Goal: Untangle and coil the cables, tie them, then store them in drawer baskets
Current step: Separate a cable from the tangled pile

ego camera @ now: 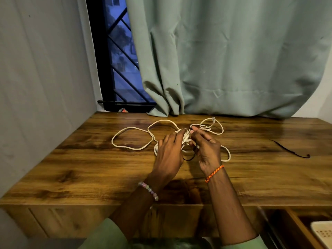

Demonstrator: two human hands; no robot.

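Head view, single frame. White cable (133, 139) lies tangled on the wooden desk (71, 169), its knotted centre between the two hands and loose loops spreading outward on both sides.

Left hand (168, 155): back of hand up, fingers curled onto the bundled middle of the cable, gripping it against the desk. Right hand (206, 151): palm turned inward, thumb and forefinger pinching a strand at the top of the knot; lower fingers are curled, and a dark strand, possibly a second cable, shows beneath them.

Layout: largest loop runs out to the left of the left hand, long axis roughly left to right along the desk. Smaller loops lie beyond and to the right of the right hand; the free end with its clear plug (213, 119) sits at the far right of these, near the curtain (224, 60). One loop curls round behind the right wrist.

Judgement: untangling step, early; nothing coiled or tied yet. Plug end lies up and right of the knot, nearer the right hand, so that hand is better placed to draw it back through while the left holds the bundle.

Other items: thin black tie (291, 150) lies well apart on the right. Open drawer (294, 223) at lower right holds a pale basket (321, 230).
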